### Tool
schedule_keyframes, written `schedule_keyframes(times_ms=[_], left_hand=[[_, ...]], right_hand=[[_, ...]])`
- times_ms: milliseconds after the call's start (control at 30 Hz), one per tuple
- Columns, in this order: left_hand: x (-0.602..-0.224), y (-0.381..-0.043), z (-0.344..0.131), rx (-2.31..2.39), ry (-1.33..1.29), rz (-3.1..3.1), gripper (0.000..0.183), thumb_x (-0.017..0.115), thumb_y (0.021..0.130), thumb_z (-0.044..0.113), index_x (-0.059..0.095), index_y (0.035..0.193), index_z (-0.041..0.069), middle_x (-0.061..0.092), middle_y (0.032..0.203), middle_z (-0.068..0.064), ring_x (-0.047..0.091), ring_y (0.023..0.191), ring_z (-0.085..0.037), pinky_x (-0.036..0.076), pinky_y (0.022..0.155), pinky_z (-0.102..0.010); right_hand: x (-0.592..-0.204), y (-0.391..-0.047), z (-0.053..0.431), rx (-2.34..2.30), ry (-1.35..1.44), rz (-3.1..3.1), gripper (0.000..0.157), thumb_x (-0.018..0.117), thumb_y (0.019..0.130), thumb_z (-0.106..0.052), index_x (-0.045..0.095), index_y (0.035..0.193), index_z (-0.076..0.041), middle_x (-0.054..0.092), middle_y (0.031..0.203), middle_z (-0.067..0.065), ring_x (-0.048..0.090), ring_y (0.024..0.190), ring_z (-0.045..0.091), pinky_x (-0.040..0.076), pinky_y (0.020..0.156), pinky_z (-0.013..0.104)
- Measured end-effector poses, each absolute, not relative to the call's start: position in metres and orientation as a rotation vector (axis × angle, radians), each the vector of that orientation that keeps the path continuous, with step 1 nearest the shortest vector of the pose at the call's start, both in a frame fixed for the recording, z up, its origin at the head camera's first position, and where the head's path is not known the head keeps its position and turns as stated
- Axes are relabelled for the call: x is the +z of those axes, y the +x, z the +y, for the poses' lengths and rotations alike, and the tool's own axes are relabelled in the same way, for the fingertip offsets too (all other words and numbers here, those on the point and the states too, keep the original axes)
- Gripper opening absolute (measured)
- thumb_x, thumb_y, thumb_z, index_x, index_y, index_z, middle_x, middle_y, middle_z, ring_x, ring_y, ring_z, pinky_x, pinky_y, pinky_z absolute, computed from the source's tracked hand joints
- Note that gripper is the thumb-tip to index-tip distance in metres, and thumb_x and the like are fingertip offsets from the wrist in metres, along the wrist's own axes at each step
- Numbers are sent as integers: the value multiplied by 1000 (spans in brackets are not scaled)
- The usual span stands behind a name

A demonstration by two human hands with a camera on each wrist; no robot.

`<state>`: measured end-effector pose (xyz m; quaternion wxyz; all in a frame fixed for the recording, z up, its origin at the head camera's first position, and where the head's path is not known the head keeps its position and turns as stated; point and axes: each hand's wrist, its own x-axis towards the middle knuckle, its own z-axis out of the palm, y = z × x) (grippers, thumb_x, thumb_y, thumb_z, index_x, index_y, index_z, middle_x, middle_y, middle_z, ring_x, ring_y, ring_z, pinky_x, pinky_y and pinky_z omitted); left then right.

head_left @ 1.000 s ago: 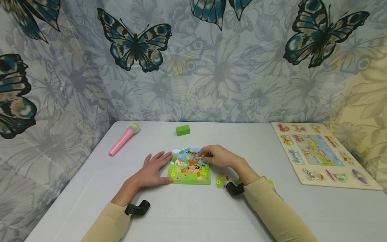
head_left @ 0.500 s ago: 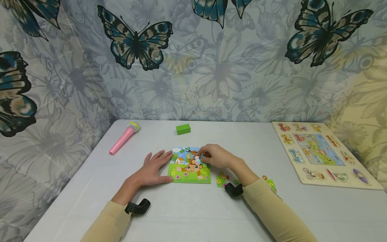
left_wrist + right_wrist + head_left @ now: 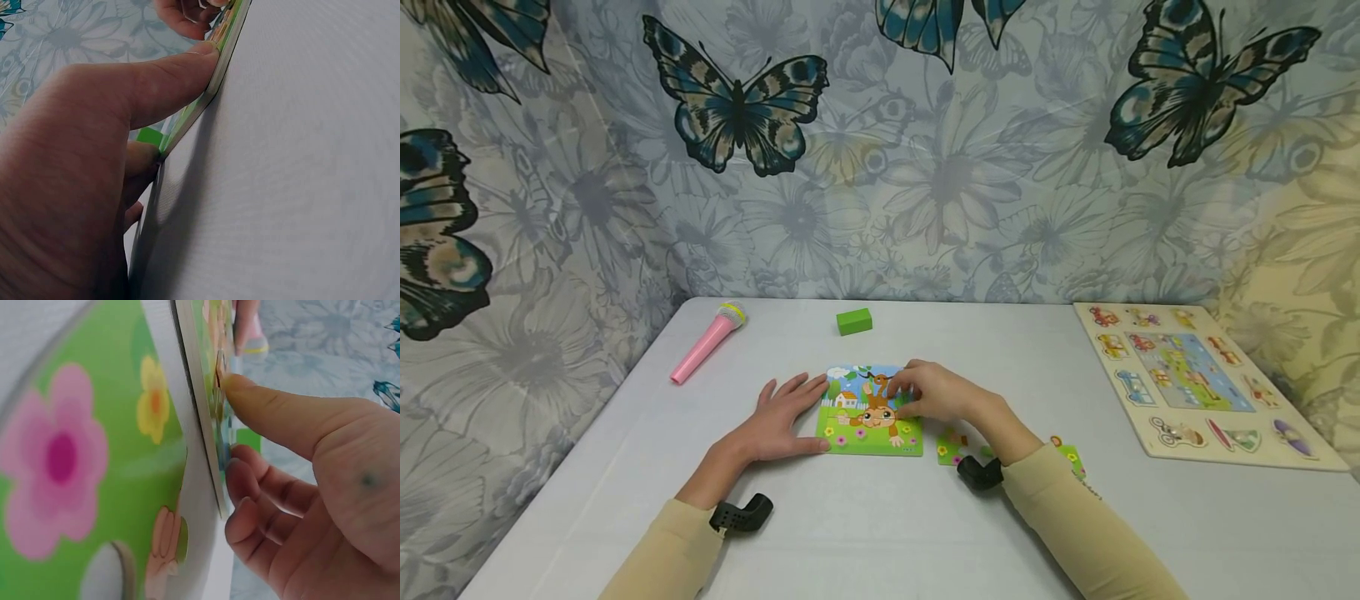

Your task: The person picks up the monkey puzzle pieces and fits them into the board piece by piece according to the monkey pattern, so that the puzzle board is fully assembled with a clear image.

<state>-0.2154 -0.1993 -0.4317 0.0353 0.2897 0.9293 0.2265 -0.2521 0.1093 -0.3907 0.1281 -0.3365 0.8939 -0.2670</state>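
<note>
A monkey jigsaw puzzle [image 3: 850, 446] in a flat tray lies mid-table. My left hand [image 3: 782, 425] is spread at its left side; the thumb rests on the lower left corner and the other fingertips touch the upper left edge. My right hand [image 3: 947, 392] bends over the puzzle's upper right part. In the right wrist view, its thumb and curled fingers [image 3: 244, 528] grip at a puzzle piece [image 3: 219, 365] on the surface, largely hidden by the hand. A loose green flowered puzzle piece [image 3: 951, 450] lies below the right wrist; more lie partly under the forearm.
A pink toy microphone [image 3: 703, 350] lies at the back left of the white table [image 3: 850, 533]. Behind the puzzle sits a green block [image 3: 854, 322]. A large wooden picture board [image 3: 1138, 421] lies at the right. Patterned butterfly fabric hangs behind the table.
The right thumb has shifted slightly down and toward the front across the puzzle, spreading further from the fingers. My left hand stays in place.
</note>
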Motion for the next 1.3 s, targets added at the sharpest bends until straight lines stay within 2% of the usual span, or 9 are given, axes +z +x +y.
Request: schedule_keyframes(times_ms=[533,1033,1300], left_hand=[[-430,-216,-199,680,875,2861,94,70,85,55,36,157,6,31,163,-8,19,150,-38,0,111,-70],[-432,-216,-199,675,881,2859,95,70,85,56,36,157,5,31,163,-8,19,150,-39,1,111,-71],[-431,-216,-199,687,892,2858,94,70,85,56,36,156,4,32,162,-9,19,150,-39,1,110,-71]], right_hand=[[-392,-249,107,-736,-1018,2616,20,77,92,-16,74,112,-14,57,105,0,56,93,17,48,87,35],[-392,-252,110,-784,-1037,2582,22,78,91,-18,75,112,-16,57,106,0,57,95,17,48,88,36],[-388,-253,115,-841,-1038,2576,30,79,90,-19,74,119,-14,60,109,2,58,95,20,49,86,35]])
